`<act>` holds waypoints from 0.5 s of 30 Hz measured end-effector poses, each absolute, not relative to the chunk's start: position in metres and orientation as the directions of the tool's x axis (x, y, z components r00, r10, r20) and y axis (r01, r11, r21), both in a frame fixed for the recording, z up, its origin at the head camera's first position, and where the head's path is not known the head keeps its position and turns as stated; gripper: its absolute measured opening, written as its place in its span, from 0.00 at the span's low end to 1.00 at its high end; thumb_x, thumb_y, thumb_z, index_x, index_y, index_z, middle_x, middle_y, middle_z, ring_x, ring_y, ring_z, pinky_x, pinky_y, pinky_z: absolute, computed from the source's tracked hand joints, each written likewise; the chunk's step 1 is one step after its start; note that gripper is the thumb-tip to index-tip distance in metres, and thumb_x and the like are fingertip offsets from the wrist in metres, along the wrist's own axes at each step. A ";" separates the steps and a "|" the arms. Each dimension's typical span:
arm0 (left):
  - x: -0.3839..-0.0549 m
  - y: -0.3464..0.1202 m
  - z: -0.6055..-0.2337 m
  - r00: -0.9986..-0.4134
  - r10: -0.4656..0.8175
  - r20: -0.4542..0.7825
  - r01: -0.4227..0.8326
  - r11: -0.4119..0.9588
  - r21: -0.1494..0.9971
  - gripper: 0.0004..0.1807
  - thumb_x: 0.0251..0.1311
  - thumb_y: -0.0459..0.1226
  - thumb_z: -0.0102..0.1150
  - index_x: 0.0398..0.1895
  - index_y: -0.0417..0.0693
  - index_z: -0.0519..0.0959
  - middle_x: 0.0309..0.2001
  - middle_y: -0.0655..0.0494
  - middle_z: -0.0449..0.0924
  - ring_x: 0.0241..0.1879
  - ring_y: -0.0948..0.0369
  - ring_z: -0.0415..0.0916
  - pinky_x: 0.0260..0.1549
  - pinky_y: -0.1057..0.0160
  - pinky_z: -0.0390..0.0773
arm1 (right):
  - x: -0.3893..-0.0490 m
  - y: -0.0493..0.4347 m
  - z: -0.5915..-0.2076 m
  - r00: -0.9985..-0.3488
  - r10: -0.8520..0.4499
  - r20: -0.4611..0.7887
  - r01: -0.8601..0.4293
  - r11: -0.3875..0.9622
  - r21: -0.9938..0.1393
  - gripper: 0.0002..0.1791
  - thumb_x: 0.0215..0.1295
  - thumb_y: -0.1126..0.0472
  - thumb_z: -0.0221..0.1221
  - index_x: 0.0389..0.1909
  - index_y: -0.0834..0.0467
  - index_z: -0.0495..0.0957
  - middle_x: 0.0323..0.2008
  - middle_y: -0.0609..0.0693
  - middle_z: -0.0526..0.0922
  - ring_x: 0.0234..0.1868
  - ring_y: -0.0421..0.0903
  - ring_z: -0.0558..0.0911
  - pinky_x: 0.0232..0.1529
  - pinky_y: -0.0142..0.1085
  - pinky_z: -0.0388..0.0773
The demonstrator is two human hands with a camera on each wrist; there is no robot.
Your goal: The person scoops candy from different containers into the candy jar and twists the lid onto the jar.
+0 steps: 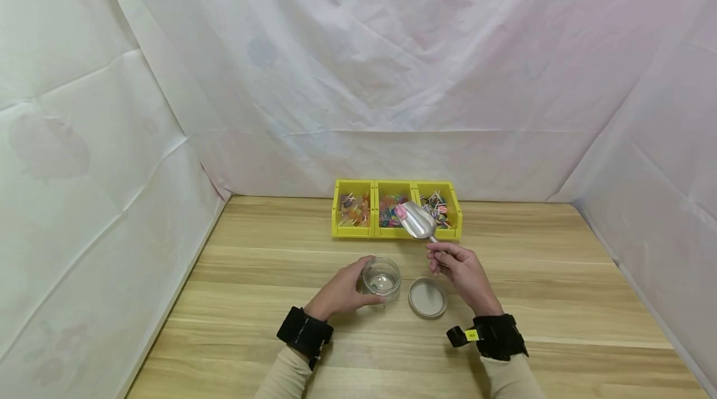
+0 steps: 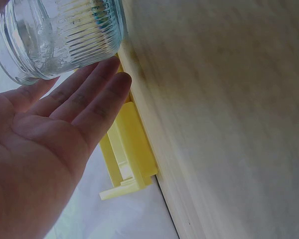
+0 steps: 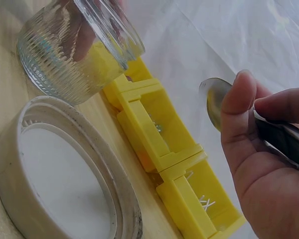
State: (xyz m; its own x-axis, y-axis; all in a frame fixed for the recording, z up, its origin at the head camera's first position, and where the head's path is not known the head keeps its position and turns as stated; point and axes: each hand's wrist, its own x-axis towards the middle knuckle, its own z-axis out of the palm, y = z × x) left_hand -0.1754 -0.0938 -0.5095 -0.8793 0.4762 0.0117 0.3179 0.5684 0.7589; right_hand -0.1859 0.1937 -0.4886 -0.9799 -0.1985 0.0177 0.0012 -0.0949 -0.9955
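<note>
Gripping the slim handle (image 3: 281, 137) of a silvery metal scoop with a rounded bowl (image 1: 419, 221), the right hand (image 1: 462, 271) has thumb and fingers closed round it, and the bowl stands out just ahead of that grip, raised in front of the bins. A small pink piece (image 1: 401, 211) lies at the bowl's far lip; its exact kind is too small to tell. To the left of this grip, the left hand (image 1: 350, 287) clasps a clear glass jar with ribbed sides (image 1: 382, 277), thumb on the near side and fingers round the other. Between the two grips, just beside the jar, a pale round lid with a white inner face (image 1: 428, 298) lies upturned on the wood-grained table (image 1: 252, 299). Beyond both hands sits a row of three yellow plastic bins (image 1: 354, 233) with colourful sweets, white sticks showing among them. Judging by this, the jar is uncapped and one scoopful is taken up; tipping it in and fitting the lid seem left to do. The jar looks upright, transparent and glossy, with no sweets plainly visible inside, though its ribs blur a faint blue-green patch. The scoop looks smooth, shiny and lightly loaded.
</note>
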 end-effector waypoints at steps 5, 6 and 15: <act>-0.176 -0.094 -0.510 -0.879 0.476 0.009 0.316 0.569 0.759 0.51 0.52 0.55 0.73 0.74 0.44 0.60 0.67 0.47 0.71 0.68 0.50 0.67 0.66 0.48 0.68 | -0.183 0.196 -0.488 -0.978 -0.209 0.014 0.003 -0.081 -0.997 0.17 0.76 0.62 0.52 0.57 0.70 0.76 0.46 0.64 0.78 0.37 0.43 0.80 0.38 0.37 0.83; -0.176 -0.094 -0.510 -0.879 0.476 0.008 0.316 0.570 0.759 0.51 0.52 0.54 0.73 0.74 0.45 0.60 0.67 0.47 0.71 0.68 0.50 0.67 0.67 0.48 0.68 | -0.183 0.196 -0.488 -0.977 -0.212 0.014 0.003 -0.078 -0.997 0.17 0.76 0.62 0.52 0.57 0.70 0.76 0.45 0.62 0.79 0.37 0.43 0.80 0.38 0.38 0.83; -0.176 -0.094 -0.511 -0.881 0.474 0.003 0.312 0.574 0.757 0.51 0.52 0.55 0.73 0.75 0.47 0.60 0.67 0.50 0.71 0.68 0.53 0.67 0.67 0.50 0.68 | -0.178 0.198 -0.487 -0.971 -0.234 0.037 -0.017 -0.085 -0.996 0.19 0.76 0.61 0.52 0.57 0.72 0.74 0.43 0.58 0.79 0.36 0.42 0.80 0.37 0.35 0.82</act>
